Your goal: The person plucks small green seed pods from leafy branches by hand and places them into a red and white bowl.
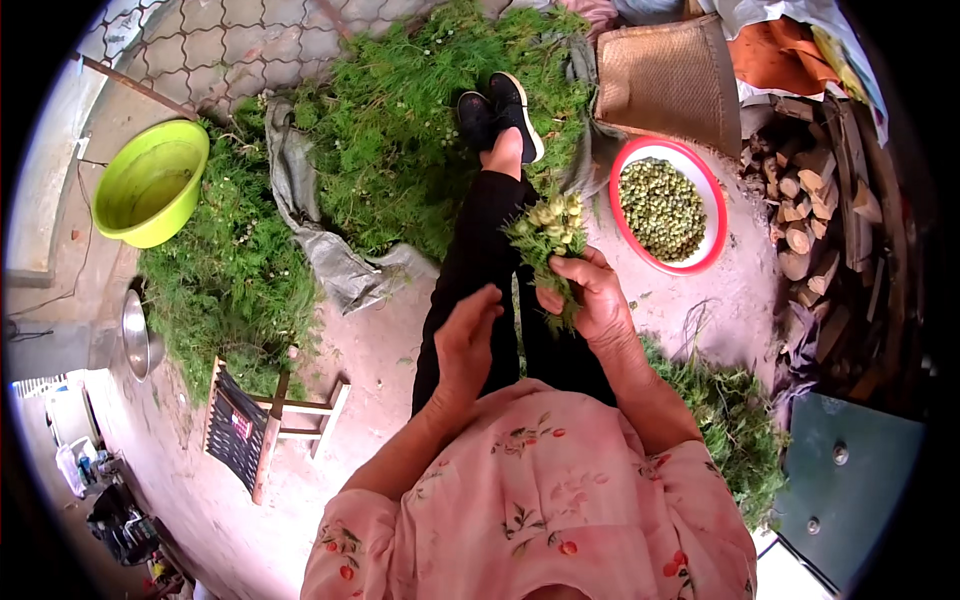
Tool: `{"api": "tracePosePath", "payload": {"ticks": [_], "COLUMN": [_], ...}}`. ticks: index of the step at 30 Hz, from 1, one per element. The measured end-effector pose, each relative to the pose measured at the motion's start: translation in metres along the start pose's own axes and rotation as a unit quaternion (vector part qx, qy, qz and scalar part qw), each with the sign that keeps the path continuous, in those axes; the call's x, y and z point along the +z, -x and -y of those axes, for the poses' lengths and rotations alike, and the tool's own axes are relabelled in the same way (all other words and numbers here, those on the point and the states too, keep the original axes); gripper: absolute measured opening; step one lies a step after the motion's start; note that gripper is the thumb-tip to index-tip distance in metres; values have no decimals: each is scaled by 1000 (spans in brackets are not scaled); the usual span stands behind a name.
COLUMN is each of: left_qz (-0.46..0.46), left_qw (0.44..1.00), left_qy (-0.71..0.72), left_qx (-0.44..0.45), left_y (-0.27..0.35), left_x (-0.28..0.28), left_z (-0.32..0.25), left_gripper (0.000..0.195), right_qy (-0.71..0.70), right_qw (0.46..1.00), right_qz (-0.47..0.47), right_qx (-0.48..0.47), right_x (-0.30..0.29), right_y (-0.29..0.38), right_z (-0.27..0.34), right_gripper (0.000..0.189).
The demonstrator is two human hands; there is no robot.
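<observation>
My right hand (596, 292) grips a green conifer sprig (544, 259) by its lower part. Pale yellow-green cones (556, 217) cluster at the sprig's upper end, over my dark trousers. My left hand (466, 341) hovers left of the sprig, apart from it, with the fingers bent; the inside of that hand is hidden. To the right, a red-rimmed white basin (722, 206) on the floor holds many small green cones (660, 206). Beyond my knees, a large heap of cut conifer branches (390, 135) lies on a grey woven sheet (296, 172), with my black shoes resting on it.
More branches (225, 277) lie at the left, beside a lime-green tub (150, 187), a metal bowl (136, 334) and a wooden folding stool (274, 427). At the right are a woven mat (667, 82), stacked firewood (806, 210), another greenery pile (720, 420) and a dark green panel (844, 457).
</observation>
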State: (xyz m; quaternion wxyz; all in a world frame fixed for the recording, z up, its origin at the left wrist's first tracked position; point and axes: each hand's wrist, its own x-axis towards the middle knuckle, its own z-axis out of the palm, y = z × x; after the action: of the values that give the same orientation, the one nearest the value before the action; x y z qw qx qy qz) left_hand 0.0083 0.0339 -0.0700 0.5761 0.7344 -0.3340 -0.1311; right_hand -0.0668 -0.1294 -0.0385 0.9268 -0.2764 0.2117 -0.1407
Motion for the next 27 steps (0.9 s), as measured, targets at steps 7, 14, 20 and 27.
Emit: {"api": "tracePosePath", "payload": {"ticks": [7,14,20,27], "left_qz": [7,58,79,53], "left_qw": [960,942,944,986], "left_qy": [247,284,291,150], "left_qx": [-128,-171,-136,-54], "left_y": [-42,-28,-17,-13], "left_x": [-2,-1,0,-1], "left_z": [-51,-55,-46,-40], "left_gripper": [23,21,22,25], "right_qy": [64,97,102,129], "right_qw": [997,993,992,988], "right_qz": [1,-60,-71,-77], "right_qx": [50,9,-13,-26], "right_x": [6,10,12,16], "right_y": [28,38,36,39], "right_z": [2,-5,-11,-13], "right_gripper": [18,26,30,27]}}
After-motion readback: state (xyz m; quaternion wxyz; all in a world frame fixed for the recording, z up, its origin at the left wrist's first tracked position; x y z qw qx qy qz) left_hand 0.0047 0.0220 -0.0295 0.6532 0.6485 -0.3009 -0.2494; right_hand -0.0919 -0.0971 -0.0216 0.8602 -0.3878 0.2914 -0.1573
